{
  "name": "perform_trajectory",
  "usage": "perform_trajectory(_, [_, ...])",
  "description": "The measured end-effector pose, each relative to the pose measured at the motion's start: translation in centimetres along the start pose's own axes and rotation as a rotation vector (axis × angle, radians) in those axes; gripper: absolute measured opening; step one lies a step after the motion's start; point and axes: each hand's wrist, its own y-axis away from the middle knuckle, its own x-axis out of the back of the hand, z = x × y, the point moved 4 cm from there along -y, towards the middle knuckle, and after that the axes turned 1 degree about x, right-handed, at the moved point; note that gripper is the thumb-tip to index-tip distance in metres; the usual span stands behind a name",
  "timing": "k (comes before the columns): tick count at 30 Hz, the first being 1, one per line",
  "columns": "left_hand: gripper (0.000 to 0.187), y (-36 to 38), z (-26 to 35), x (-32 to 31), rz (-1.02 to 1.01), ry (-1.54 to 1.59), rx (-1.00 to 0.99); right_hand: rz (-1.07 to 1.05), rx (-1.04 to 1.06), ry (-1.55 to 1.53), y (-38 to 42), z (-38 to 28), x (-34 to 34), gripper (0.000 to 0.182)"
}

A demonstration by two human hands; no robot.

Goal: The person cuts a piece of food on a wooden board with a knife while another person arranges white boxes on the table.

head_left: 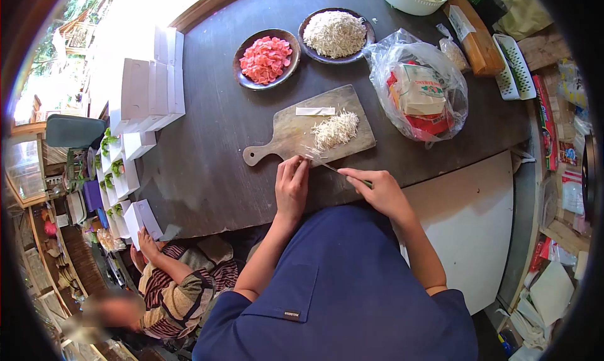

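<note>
A small knife (326,166) with a green handle is gripped in my right hand (379,192), its thin blade pointing left toward the board's near edge. My left hand (292,186) has its fingers pinched together beside the blade tip; whatever they hold, if anything, is hidden. Both hands are just in front of a wooden cutting board (284,123) with a handle on its left. A heap of pale, thin shreds (335,131) lies on the board, with some loose bits near my left fingertips. Behind the heap rests a flat white strip (315,111).
Beyond the board stand a bowl of pink slices (266,60) and a bowl of whitish shreds (334,33). A plastic bag with red packets (420,100) sits right. White boxes (148,90) line the left edge, where another person's hand (149,244) touches a box.
</note>
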Motion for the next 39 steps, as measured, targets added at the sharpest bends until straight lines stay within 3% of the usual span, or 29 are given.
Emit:
perform_trajectory(4, [0.029, 0.0, -0.3, 1.0, 0.036, -0.007, -0.021, -0.107, -0.122, -0.032, -0.3, 1.5, 0.3, 0.033])
perform_trajectory(6, [0.027, 0.0, -0.6, 1.3, 0.044, -0.006, -0.045, -0.099, -0.083, -0.059, -1.3, 1.6, 0.3, 0.033])
perform_trajectory(9, [0.027, 0.0, -0.8, 1.5, 0.037, 0.03, -0.023, -0.061, -0.054, -0.041, -3.0, 1.6, 0.1, 0.033])
perform_trajectory(12, [0.028, 0.1, -0.6, 1.2, 0.048, 0.042, -0.034, 0.116, 0.017, -0.019, -3.7, 0.9, 0.0, 0.033])
perform_trajectory(17, [0.027, 0.3, -0.4, 0.8, 0.061, 0.067, -0.027, -0.039, 0.054, 0.002, -4.1, 0.9, -2.5, 0.034])
perform_trajectory(21, [0.027, 0.2, -0.1, 0.8, 0.058, 0.076, -0.009, -0.022, 0.02, -0.001, -4.8, 0.8, -2.5, 0.034])
perform_trajectory(23, [0.028, 0.1, -0.1, 0.2, 0.053, 0.085, -0.019, 0.186, 0.038, 0.065, -4.8, 0.4, -1.5, 0.033])
perform_trajectory(29, [0.029, -1.1, 1.0, -1.5, 0.036, 0.072, -0.086, 0.142, 0.123, 0.172, -1.8, 0.1, -0.8, 0.033])
perform_trajectory(39, [0.028, -1.1, 1.6, -1.9, 0.039, -0.006, -0.096, 0.144, 0.002, 0.235, 1.7, 0.7, -1.0, 0.035])
